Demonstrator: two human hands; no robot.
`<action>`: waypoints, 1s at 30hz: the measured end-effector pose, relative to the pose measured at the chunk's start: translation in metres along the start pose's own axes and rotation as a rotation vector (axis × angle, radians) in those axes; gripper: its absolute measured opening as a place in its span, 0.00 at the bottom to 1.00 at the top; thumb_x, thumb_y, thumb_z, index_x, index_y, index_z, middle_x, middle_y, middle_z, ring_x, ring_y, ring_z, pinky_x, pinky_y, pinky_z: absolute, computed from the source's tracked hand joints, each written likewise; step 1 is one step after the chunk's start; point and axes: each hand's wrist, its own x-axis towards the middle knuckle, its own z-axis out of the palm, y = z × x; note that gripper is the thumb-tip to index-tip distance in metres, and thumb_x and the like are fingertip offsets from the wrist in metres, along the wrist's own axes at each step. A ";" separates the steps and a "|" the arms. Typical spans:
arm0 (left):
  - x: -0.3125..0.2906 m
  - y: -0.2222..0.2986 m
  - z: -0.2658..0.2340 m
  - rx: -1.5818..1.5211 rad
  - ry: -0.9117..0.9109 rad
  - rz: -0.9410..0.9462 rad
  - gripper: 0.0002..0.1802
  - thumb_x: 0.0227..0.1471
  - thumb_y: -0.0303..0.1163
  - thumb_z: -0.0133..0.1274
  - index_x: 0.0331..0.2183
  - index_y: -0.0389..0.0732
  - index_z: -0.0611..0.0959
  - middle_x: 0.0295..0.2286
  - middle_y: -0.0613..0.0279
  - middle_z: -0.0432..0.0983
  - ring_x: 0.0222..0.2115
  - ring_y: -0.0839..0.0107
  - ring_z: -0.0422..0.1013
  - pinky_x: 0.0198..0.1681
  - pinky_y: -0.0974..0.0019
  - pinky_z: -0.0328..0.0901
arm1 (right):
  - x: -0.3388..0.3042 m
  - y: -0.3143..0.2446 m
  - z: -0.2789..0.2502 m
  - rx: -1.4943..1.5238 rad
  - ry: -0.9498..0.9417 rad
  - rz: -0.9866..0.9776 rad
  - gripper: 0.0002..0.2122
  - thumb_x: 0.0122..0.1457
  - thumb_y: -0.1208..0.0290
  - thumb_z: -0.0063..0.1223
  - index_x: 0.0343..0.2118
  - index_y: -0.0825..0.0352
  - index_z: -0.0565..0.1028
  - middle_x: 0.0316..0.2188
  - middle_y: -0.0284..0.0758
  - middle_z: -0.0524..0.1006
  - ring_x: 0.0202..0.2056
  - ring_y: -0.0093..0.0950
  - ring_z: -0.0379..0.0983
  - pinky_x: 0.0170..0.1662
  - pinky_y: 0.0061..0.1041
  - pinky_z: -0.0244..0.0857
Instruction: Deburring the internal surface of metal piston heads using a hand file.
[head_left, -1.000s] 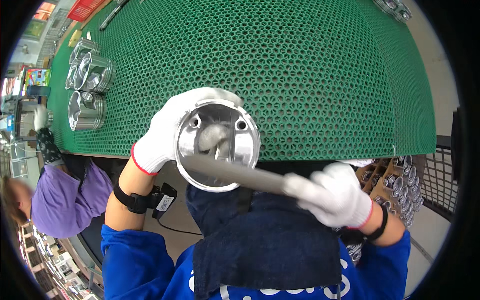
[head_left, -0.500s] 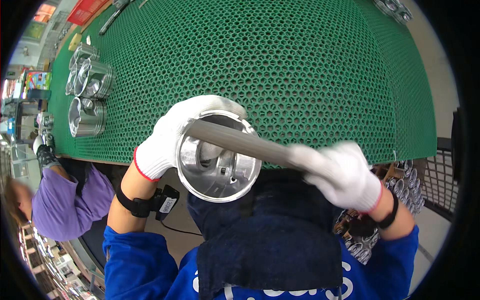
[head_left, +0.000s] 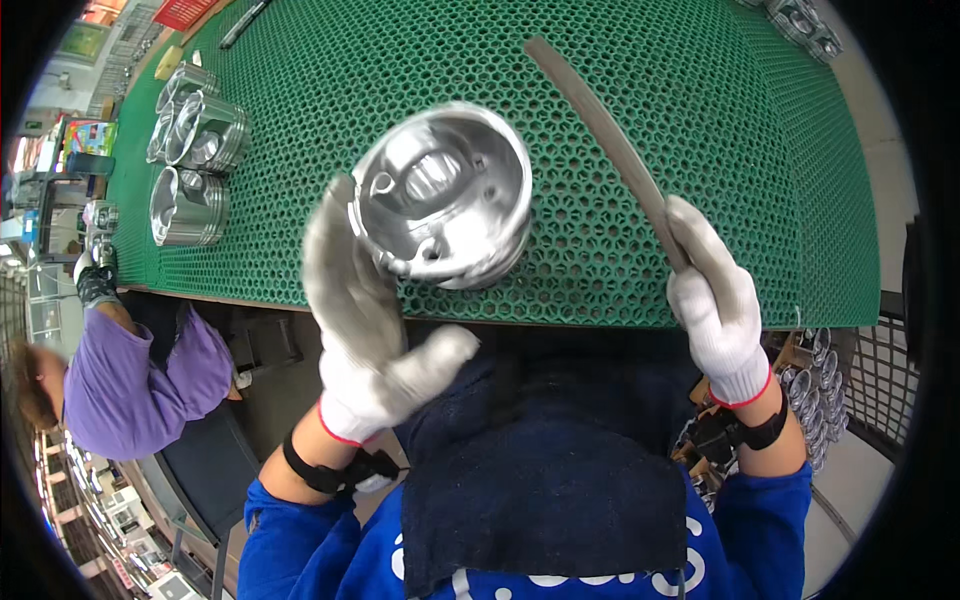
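A shiny metal engine piston [head_left: 470, 225] rests on the green mat near the bench's front edge, its hollow side facing up toward me. Beside its left rim is my left hand [head_left: 365, 320] in a white knit glove, thumb spread away from the extended fingers, somewhat blurred. The fingertips are close to the rim; whether they touch it I cannot tell. To the right, my gloved right hand [head_left: 715, 300] grips one end of a long grey file [head_left: 610, 145]. The file points up and to the left over the mat, apart from the piston.
Several more pistons [head_left: 190, 210] stand at the left of the green mesh mat [head_left: 660, 60], others [head_left: 800, 25] at the far right corner. A dark tool [head_left: 243, 25] lies at the back left. Racked pistons [head_left: 820, 400] are low on the right. A person in purple [head_left: 150, 380] sits at left.
The piston has gone from my left hand onto the mat, and that hand has opened. My right hand has drawn the file away from the piston and turned it upward.
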 end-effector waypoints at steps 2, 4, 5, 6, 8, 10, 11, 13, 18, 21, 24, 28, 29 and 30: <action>0.018 0.000 0.000 -0.064 -0.041 -0.159 0.62 0.45 0.27 0.66 0.65 0.37 0.38 0.60 0.42 0.53 0.59 0.54 0.57 0.62 0.53 0.53 | -0.002 0.009 -0.002 -0.053 -0.003 -0.048 0.22 0.58 0.76 0.47 0.58 0.72 0.67 0.57 0.44 0.71 0.39 0.31 0.79 0.44 0.26 0.71; 0.014 0.005 -0.007 0.074 -0.118 -0.246 0.53 0.46 0.23 0.63 0.64 0.33 0.46 0.52 0.47 0.67 0.51 0.63 0.67 0.59 0.57 0.57 | -0.005 0.002 -0.007 -0.171 -0.053 -0.173 0.23 0.54 0.77 0.49 0.56 0.72 0.69 0.55 0.45 0.72 0.35 0.35 0.80 0.42 0.28 0.73; 0.007 0.007 -0.011 0.146 -0.163 -0.274 0.50 0.47 0.22 0.62 0.64 0.32 0.50 0.49 0.49 0.71 0.49 0.66 0.69 0.58 0.59 0.59 | -0.009 0.004 -0.007 -0.196 -0.051 -0.233 0.22 0.53 0.76 0.50 0.54 0.71 0.71 0.51 0.44 0.75 0.29 0.35 0.80 0.38 0.26 0.73; -0.003 0.010 -0.015 0.078 -0.102 -0.359 0.44 0.47 0.21 0.61 0.62 0.30 0.57 0.43 0.53 0.75 0.46 0.70 0.70 0.56 0.61 0.61 | -0.016 0.002 -0.008 -0.251 -0.058 -0.267 0.22 0.53 0.76 0.50 0.53 0.71 0.71 0.49 0.43 0.77 0.27 0.34 0.79 0.36 0.25 0.73; -0.003 0.009 -0.022 0.027 -0.078 -0.325 0.39 0.50 0.22 0.59 0.60 0.31 0.61 0.43 0.53 0.75 0.45 0.70 0.71 0.52 0.62 0.64 | -0.033 -0.005 -0.012 -0.281 -0.072 -0.247 0.21 0.53 0.74 0.51 0.51 0.72 0.73 0.41 0.42 0.80 0.22 0.31 0.78 0.30 0.23 0.72; 0.007 -0.001 -0.024 0.110 -0.043 -0.162 0.33 0.51 0.26 0.60 0.57 0.32 0.67 0.45 0.52 0.74 0.46 0.67 0.71 0.51 0.62 0.66 | -0.048 -0.013 -0.021 -0.276 -0.119 -0.174 0.20 0.54 0.73 0.51 0.51 0.72 0.73 0.39 0.42 0.80 0.22 0.32 0.78 0.31 0.25 0.72; 0.019 -0.006 -0.023 0.110 -0.040 -0.161 0.33 0.51 0.26 0.60 0.57 0.32 0.67 0.45 0.52 0.74 0.46 0.67 0.71 0.51 0.62 0.66 | -0.054 -0.013 -0.025 -0.265 -0.165 -0.100 0.20 0.54 0.72 0.51 0.51 0.73 0.73 0.37 0.42 0.81 0.23 0.33 0.78 0.32 0.26 0.72; 0.043 -0.007 -0.019 0.440 -0.330 -0.114 0.30 0.50 0.30 0.63 0.54 0.35 0.72 0.45 0.53 0.75 0.47 0.64 0.72 0.50 0.62 0.67 | -0.062 -0.004 -0.027 -0.277 -0.137 -0.289 0.20 0.57 0.70 0.52 0.52 0.71 0.73 0.24 0.35 0.79 0.23 0.38 0.78 0.34 0.32 0.73; 0.067 -0.019 0.001 0.406 -0.408 -0.407 0.33 0.45 0.36 0.66 0.52 0.39 0.74 0.44 0.54 0.77 0.43 0.66 0.75 0.46 0.64 0.70 | 0.004 -0.018 0.008 -0.474 -0.182 -0.165 0.21 0.56 0.66 0.54 0.55 0.53 0.73 0.20 0.32 0.76 0.17 0.31 0.73 0.21 0.29 0.66; 0.065 -0.032 -0.022 -0.114 -0.517 -0.641 0.31 0.45 0.40 0.64 0.49 0.36 0.76 0.43 0.55 0.78 0.42 0.66 0.76 0.47 0.63 0.71 | 0.014 -0.023 0.027 -0.524 -0.177 -0.335 0.23 0.53 0.60 0.58 0.54 0.51 0.74 0.17 0.31 0.74 0.14 0.27 0.69 0.17 0.27 0.61; 0.080 -0.019 -0.005 0.079 -0.615 -0.353 0.29 0.46 0.43 0.63 0.46 0.34 0.78 0.42 0.54 0.78 0.41 0.67 0.75 0.47 0.64 0.70 | -0.020 -0.014 -0.003 -0.562 -0.274 -0.387 0.28 0.46 0.61 0.61 0.55 0.50 0.74 0.14 0.29 0.68 0.12 0.24 0.65 0.15 0.24 0.57; 0.083 -0.032 0.001 -0.137 -0.636 -0.338 0.28 0.49 0.44 0.61 0.45 0.32 0.79 0.43 0.53 0.77 0.43 0.67 0.75 0.46 0.63 0.70 | 0.016 -0.018 0.002 -0.556 -0.240 -0.337 0.26 0.52 0.62 0.58 0.58 0.48 0.70 0.12 0.32 0.67 0.12 0.29 0.68 0.16 0.29 0.62; 0.081 -0.033 0.002 -0.262 -0.591 -0.512 0.28 0.50 0.43 0.61 0.45 0.31 0.78 0.43 0.52 0.77 0.43 0.67 0.74 0.46 0.63 0.71 | 0.036 -0.022 0.013 -0.505 -0.211 -0.330 0.25 0.47 0.73 0.58 0.53 0.60 0.74 0.18 0.34 0.72 0.16 0.36 0.69 0.20 0.32 0.62; 0.082 -0.032 0.000 0.008 -0.656 -0.314 0.28 0.50 0.43 0.60 0.46 0.31 0.78 0.43 0.52 0.77 0.43 0.66 0.75 0.45 0.63 0.71 | 0.043 -0.020 0.020 -0.466 -0.187 -0.349 0.26 0.47 0.73 0.57 0.54 0.61 0.73 0.18 0.34 0.73 0.17 0.35 0.70 0.20 0.32 0.62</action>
